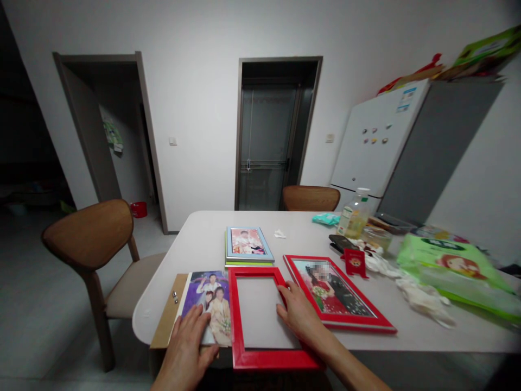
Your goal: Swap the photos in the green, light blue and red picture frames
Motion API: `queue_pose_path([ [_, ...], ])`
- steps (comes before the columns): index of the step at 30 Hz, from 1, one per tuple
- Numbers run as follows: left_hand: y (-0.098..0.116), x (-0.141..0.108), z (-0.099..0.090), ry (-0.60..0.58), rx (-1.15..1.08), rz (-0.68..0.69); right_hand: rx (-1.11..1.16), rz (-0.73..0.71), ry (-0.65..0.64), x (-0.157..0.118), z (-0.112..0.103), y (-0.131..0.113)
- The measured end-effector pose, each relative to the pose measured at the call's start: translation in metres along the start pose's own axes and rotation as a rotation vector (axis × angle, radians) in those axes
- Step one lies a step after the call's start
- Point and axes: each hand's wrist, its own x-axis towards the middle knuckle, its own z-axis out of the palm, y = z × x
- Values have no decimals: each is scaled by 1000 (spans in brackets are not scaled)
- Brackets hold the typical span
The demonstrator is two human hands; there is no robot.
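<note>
In front of me on the table lies an empty red picture frame (237, 326), with the pale tabletop showing through its opening. My right hand (299, 315) grips its right side bar, fingertips curled over the inner edge. Left of the frame, a printed photo of several people (217, 309) rests on a brown backing board (169, 317). My left hand (189, 336) lies flat on the photo's lower left, fingers apart. A small metal piece (175, 296) sits on the board. To the right is a second red frame (386, 324) holding a photo of a person in a red dress.
Stacked smaller frames (249, 258) lie farther back, near a crumpled tissue (279, 233). Along the right are a bottle (355, 217), a black phone-like item (341, 245), a red booklet (355, 263), used tissues (423, 301) and a green package (451, 266). A wooden chair (89, 233) stands left.
</note>
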Motion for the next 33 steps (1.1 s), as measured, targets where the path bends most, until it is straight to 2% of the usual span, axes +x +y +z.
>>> queue_pose_path([
  [7, 20, 10, -13, -181, 71, 30, -1, -12, -9, 2, 2, 3],
  [14, 34, 14, -19, -260, 190, 37, -1, 10, -20, 1, 2, 4],
  [21, 36, 13, -12, -243, 246, 68, 12, 2, -29, -1, -3, 2],
  [33, 12, 14, 2, -130, 140, 156, 37, 3, -29, -1, -5, 3],
])
